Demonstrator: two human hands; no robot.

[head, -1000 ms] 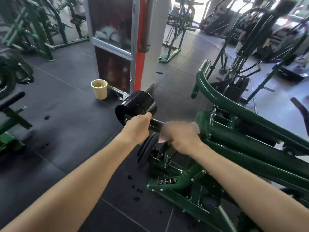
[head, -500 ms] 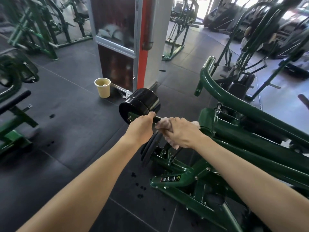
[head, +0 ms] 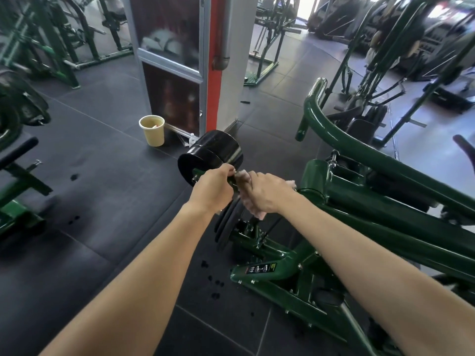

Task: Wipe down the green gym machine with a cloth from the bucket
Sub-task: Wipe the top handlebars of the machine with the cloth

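The green gym machine [head: 359, 209] fills the right half of the head view, its frame running from the floor up to a curved tube. A short bar juts left from it and carries black weight plates [head: 216, 155]. My left hand [head: 213, 188] grips that bar just behind the plates. Right beside it, my right hand [head: 267, 192] holds a pale pink cloth [head: 257, 214] wrapped around the same bar; cloth ends hang below my fingers. The small yellow bucket [head: 152, 131] stands on the floor beyond the plates.
A pillar with a red stripe and a glass panel [head: 180, 73] stands behind the bucket. More green machines [head: 38, 47] line the back left and far right. More black plates [head: 228, 224] hang low on the machine. Dark rubber floor [head: 102, 176] lies open at left.
My right hand has slid the cloth leftward along the bar until it is next to my left hand. My left hand has kept its grip.
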